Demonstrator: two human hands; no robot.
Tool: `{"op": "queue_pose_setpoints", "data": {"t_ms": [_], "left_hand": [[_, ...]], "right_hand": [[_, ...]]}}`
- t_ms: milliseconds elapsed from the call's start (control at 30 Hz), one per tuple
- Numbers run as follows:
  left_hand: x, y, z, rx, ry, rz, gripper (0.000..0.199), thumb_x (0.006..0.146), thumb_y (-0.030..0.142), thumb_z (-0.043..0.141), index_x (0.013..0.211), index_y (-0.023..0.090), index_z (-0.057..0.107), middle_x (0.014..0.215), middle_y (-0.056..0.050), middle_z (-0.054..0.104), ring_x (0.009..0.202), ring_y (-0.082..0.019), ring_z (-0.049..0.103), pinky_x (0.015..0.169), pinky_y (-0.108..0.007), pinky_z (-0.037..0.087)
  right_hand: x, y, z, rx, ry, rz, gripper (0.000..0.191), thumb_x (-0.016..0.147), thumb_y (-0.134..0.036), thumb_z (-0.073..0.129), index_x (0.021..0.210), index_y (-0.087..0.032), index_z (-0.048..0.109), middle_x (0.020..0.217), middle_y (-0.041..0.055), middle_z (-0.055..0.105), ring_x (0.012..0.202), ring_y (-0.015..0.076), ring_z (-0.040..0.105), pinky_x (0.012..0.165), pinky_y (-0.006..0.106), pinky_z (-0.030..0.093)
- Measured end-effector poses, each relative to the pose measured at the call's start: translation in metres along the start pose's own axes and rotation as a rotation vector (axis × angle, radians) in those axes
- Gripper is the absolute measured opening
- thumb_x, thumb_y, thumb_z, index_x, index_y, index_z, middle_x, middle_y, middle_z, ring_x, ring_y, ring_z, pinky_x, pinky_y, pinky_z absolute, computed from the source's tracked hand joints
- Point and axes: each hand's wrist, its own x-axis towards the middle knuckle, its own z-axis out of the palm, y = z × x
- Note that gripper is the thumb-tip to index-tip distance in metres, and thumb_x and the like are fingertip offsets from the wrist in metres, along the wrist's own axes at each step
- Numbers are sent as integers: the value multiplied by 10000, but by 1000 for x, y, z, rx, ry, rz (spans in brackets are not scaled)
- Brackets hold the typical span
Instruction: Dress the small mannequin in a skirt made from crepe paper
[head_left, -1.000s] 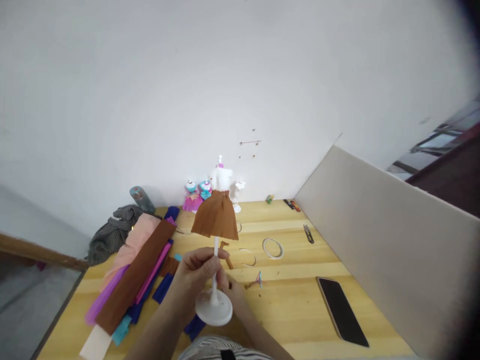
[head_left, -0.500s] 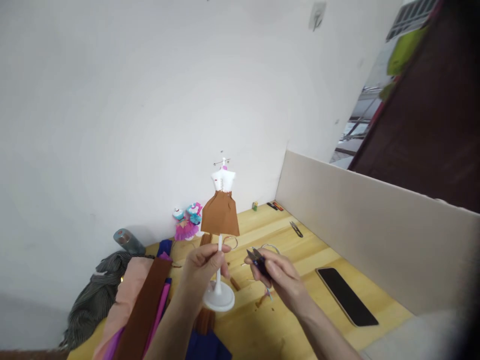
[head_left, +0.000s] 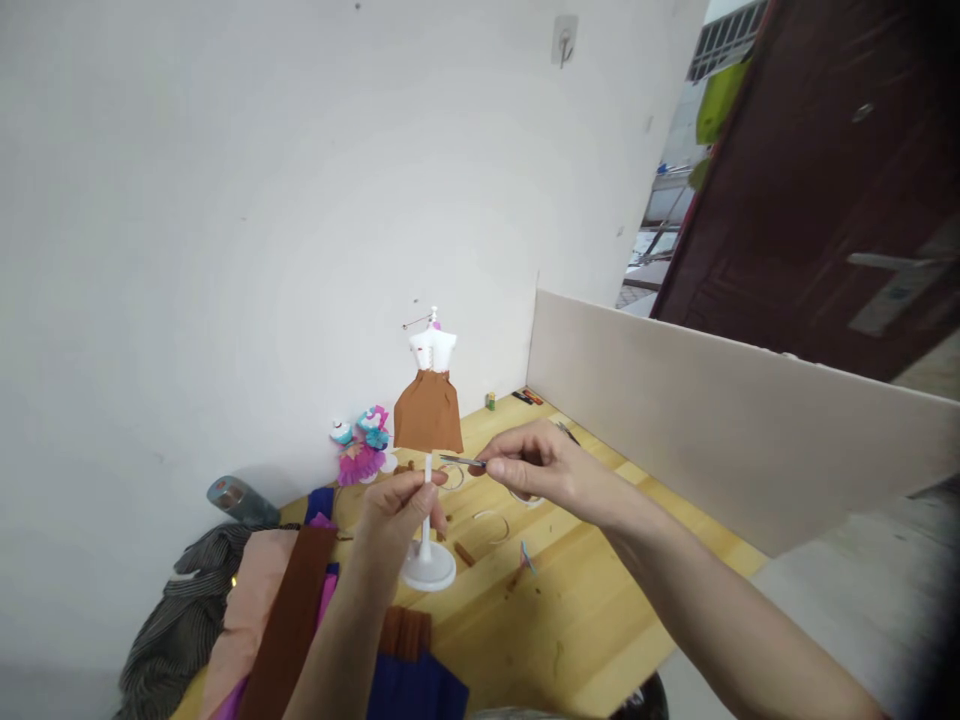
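A small white dress-form stand (head_left: 433,350) wears a brown skirt (head_left: 428,412) gathered at its waist. My left hand (head_left: 401,505) is closed round the white pole below the hem, above the round base (head_left: 429,570). In my right hand (head_left: 544,462) is a pair of thread snips (head_left: 463,461), the blades pointing left. Their tips lie close to the pole's top, just under the skirt's hem; whether they touch the cloth I cannot tell. My fingers hide most of the snips' handle.
Folded brown cloth (head_left: 296,600), peach cloth (head_left: 255,590) and blue cloth (head_left: 416,690) lie at the left and front. Two small dressed forms (head_left: 360,460) stand near the wall. A grey bottle (head_left: 241,500) is at the left. A low partition (head_left: 675,420) edges the table's right side.
My right hand has lifted the snips and turned them, bringing the blades under the hem. My left hand keeps its hold on the pole. The camera view has swung rightward.
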Motion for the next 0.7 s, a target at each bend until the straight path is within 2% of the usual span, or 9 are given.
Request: {"op": "queue_pose_setpoints", "data": {"t_ms": [167,400,533,700], "left_hand": [[1,1,1,53,30,20,277,748,402,677,861,163,759,517,-12,652,523,-148,545,583,-258,396],[1,2,5,13,46,-1,303,794,410,638,927,156,735,547,-9,640,563,-149,553,615,-261,398],[0,2,8,13,45,8,300,807,409,625,921,154,737,550,-6,626,563,-141,534,617,-258,389],[1,1,10,4,38,6,314,795,417,629,911,146,735,543,-6,617,553,-143,522,606,-261,383]], "right_hand": [[8,-10,0,-6,-2,28,408,772,-519,629,636,-137,676,432,-38,449,411,71,328,393,229,224],[13,-8,-5,52,7,51,393,751,-504,652,641,-129,690,407,-46,450,392,60,322,393,227,224],[16,-9,-7,7,5,66,385,751,-490,656,611,-132,686,403,-39,458,386,60,322,384,226,216],[20,-13,-9,-57,3,89,396,751,-499,645,587,-140,674,409,-34,479,392,67,365,395,220,265]]}}
